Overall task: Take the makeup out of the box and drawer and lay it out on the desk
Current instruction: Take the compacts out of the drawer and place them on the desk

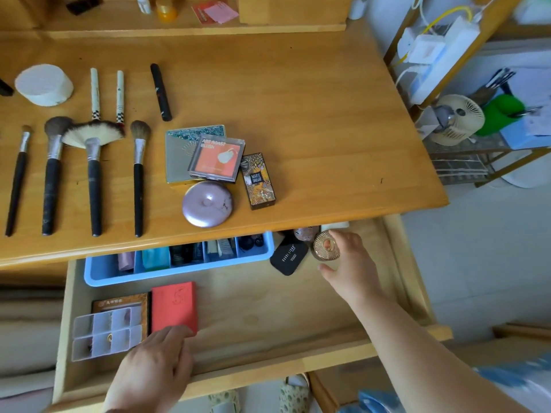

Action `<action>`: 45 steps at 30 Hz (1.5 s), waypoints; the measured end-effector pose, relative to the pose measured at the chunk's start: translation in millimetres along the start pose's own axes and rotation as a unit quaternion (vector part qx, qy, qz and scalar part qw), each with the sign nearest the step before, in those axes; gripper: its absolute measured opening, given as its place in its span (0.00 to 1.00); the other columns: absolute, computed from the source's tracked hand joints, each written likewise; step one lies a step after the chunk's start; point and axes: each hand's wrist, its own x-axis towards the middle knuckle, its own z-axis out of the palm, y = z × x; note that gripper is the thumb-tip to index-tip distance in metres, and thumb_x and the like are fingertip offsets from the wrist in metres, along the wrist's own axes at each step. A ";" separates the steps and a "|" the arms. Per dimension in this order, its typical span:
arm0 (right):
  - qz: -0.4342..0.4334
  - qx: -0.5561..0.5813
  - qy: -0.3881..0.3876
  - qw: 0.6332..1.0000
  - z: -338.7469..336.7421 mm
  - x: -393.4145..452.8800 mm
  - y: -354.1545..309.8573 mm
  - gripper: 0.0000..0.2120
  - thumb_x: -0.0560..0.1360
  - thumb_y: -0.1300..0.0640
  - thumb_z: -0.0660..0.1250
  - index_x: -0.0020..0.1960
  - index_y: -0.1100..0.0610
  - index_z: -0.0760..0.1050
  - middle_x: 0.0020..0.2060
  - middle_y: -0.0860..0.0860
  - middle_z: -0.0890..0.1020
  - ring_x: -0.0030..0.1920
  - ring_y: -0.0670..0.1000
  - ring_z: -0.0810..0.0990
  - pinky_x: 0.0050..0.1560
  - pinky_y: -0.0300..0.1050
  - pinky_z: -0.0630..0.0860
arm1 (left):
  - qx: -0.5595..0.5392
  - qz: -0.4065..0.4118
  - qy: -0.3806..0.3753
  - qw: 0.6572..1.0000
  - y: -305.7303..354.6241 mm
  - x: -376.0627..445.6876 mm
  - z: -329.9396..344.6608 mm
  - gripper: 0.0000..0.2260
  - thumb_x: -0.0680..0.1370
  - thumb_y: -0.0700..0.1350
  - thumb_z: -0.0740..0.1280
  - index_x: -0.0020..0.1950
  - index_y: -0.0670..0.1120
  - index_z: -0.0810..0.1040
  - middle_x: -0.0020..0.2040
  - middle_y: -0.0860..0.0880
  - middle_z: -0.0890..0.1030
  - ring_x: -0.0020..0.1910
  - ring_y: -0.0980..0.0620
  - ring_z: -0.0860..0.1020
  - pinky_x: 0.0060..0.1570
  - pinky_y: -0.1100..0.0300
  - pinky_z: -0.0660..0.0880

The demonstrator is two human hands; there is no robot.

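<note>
The right hand [347, 257] reaches into the far right corner of the open drawer [268, 317] and grips a round gold compact [325, 245], thumb below it and fingers curled over its top edge. The compact sits just under the desk's front lip, beside a black compact [288, 255] that lies tilted on the drawer floor and touches it or nearly so. Behind them, half hidden under the desk edge, a small pinkish item [302, 233] shows; what it is cannot be told.

The left hand [158, 368] rests on the drawer's front rail, fingers relaxed and spread flat, its fingertips lying over the near corner of a red palette [174, 305]. Left of the red one a brown-framed palette [120, 304] lies under a clear divided case [104, 335]. Further back a blue tray [179, 257] with dividers holds several small dark and teal items.

On the desk [298, 99] above, some makeup is laid out: four black-handled brushes [94, 186] in a row, two checkered-handled brushes [95, 93] behind them, a black tube [161, 92], and a white sponge [44, 84] at the far left. Nearer the drawer, an orange blush compact [216, 158] lies on top of a silver palette [179, 156], with a patterned box [258, 181] just to the right and a round lilac compact [207, 203] in front.
</note>
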 end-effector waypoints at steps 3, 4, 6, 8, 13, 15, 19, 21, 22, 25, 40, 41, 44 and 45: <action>0.010 -0.048 -0.021 0.999 15.2 13.7 1.2 0.34 0.68 0.50 0.72 0.70 0.48 0.62 0.64 0.50 0.68 0.58 0.54 0.76 0.46 0.45 0.73 | 0.006 -0.005 0.007 1.000 1.5 -0.4 0.6 0.15 0.69 0.52 0.55 0.43 0.51 0.80 0.36 0.54 0.81 0.32 0.50 0.81 0.28 0.60 0.75; 0.016 -0.048 -0.023 0.998 19.2 16.9 1.7 0.33 0.69 0.51 0.72 0.70 0.48 0.62 0.64 0.51 0.68 0.57 0.54 0.76 0.44 0.45 0.72 | 0.010 -0.006 0.009 1.000 1.4 -0.5 1.2 0.15 0.69 0.52 0.55 0.43 0.51 0.80 0.36 0.54 0.81 0.32 0.50 0.80 0.28 0.60 0.75; 0.027 -0.033 -0.022 0.999 25.0 19.5 3.6 0.30 0.70 0.53 0.71 0.68 0.48 0.63 0.62 0.51 0.70 0.52 0.56 0.79 0.40 0.44 0.71 | 0.016 -0.006 0.016 1.000 0.8 -1.1 2.7 0.14 0.69 0.52 0.55 0.43 0.51 0.79 0.36 0.54 0.81 0.32 0.49 0.80 0.28 0.60 0.74; 0.022 -0.033 -0.022 0.999 26.4 16.1 6.2 0.28 0.70 0.53 0.71 0.66 0.49 0.64 0.58 0.52 0.72 0.48 0.57 0.80 0.39 0.44 0.71 | 0.018 -0.008 0.017 1.000 -0.2 -1.7 4.0 0.14 0.69 0.52 0.55 0.43 0.51 0.79 0.36 0.54 0.80 0.31 0.49 0.80 0.28 0.60 0.74; 0.001 0.012 0.018 1.000 1.8 -18.4 9.7 0.26 0.66 0.49 0.73 0.62 0.45 0.69 0.50 0.48 0.75 0.45 0.53 0.80 0.39 0.41 0.73 | 0.018 -0.003 0.014 1.000 -2.1 -1.3 4.4 0.14 0.69 0.53 0.56 0.43 0.51 0.80 0.36 0.54 0.80 0.31 0.50 0.80 0.27 0.61 0.74; -0.047 0.045 0.053 0.996 -17.3 -37.3 5.8 0.26 0.64 0.49 0.73 0.60 0.43 0.70 0.46 0.44 0.75 0.42 0.44 0.77 0.36 0.34 0.71 | 0.016 0.004 0.018 1.000 -2.4 -0.6 3.7 0.14 0.69 0.52 0.56 0.42 0.50 0.80 0.35 0.54 0.81 0.30 0.50 0.80 0.26 0.61 0.74; -0.167 0.140 0.108 0.970 -58.8 -48.7 -23.8 0.27 0.66 0.48 0.71 0.64 0.46 0.71 0.43 0.41 0.74 0.45 0.41 0.75 0.45 0.26 0.69 | 0.008 0.016 0.014 1.000 -2.3 0.3 1.1 0.14 0.69 0.52 0.56 0.41 0.50 0.80 0.34 0.54 0.80 0.28 0.52 0.79 0.22 0.61 0.74; -0.189 0.159 0.140 0.959 -73.8 -31.6 -46.2 0.28 0.66 0.48 0.70 0.65 0.49 0.71 0.45 0.44 0.75 0.45 0.41 0.74 0.47 0.26 0.69 | 0.001 0.021 0.012 1.000 -2.4 1.1 0.0 0.14 0.69 0.52 0.56 0.41 0.49 0.80 0.33 0.55 0.80 0.28 0.53 0.79 0.22 0.61 0.74; -0.188 0.169 0.153 0.955 -79.2 -18.7 -58.0 0.28 0.66 0.49 0.71 0.66 0.49 0.71 0.46 0.45 0.76 0.46 0.40 0.74 0.48 0.27 0.69 | -0.003 0.023 0.009 1.000 -2.8 1.3 -0.2 0.14 0.69 0.52 0.56 0.41 0.49 0.80 0.33 0.55 0.80 0.28 0.54 0.79 0.22 0.61 0.74; -0.169 0.175 0.160 0.957 -86.2 25.4 -90.9 0.30 0.66 0.53 0.74 0.67 0.49 0.71 0.50 0.49 0.77 0.50 0.44 0.75 0.50 0.37 0.74 | -0.015 0.010 -0.014 1.000 -4.4 1.4 0.6 0.10 0.69 0.50 0.60 0.41 0.50 0.80 0.34 0.55 0.79 0.28 0.56 0.78 0.24 0.62 0.75; -0.123 0.105 0.092 0.983 -66.1 124.6 -124.9 0.34 0.71 0.51 0.71 0.73 0.47 0.61 0.63 0.48 0.75 0.61 0.50 0.74 0.55 0.38 0.66 | -0.048 0.012 -0.042 0.998 -9.8 3.5 2.0 0.07 0.65 0.44 0.69 0.42 0.51 0.80 0.34 0.57 0.79 0.30 0.59 0.78 0.28 0.64 0.76; -0.113 0.119 0.091 0.982 -65.7 121.3 -125.2 0.37 0.70 0.50 0.72 0.74 0.47 0.58 0.66 0.49 0.73 0.64 0.50 0.72 0.57 0.38 0.65 | -0.046 0.011 -0.040 0.998 -9.1 3.4 1.2 0.07 0.66 0.45 0.66 0.42 0.51 0.80 0.34 0.57 0.79 0.30 0.58 0.78 0.28 0.64 0.76; -0.111 0.177 0.163 0.964 -63.2 92.2 -112.4 0.37 0.69 0.51 0.73 0.73 0.53 0.60 0.66 0.52 0.71 0.62 0.49 0.72 0.60 0.37 0.66 | -0.040 0.019 -0.021 0.999 -9.1 2.5 1.1 0.13 0.68 0.50 0.57 0.42 0.50 0.80 0.34 0.56 0.80 0.30 0.56 0.79 0.27 0.62 0.76; -0.122 0.186 0.212 0.951 -59.4 75.2 -103.1 0.31 0.70 0.53 0.72 0.69 0.55 0.65 0.61 0.53 0.74 0.56 0.48 0.75 0.56 0.36 0.68 | -0.037 0.021 -0.017 0.999 -8.9 2.1 0.4 0.15 0.68 0.51 0.55 0.42 0.50 0.80 0.34 0.56 0.80 0.30 0.56 0.79 0.26 0.62 0.76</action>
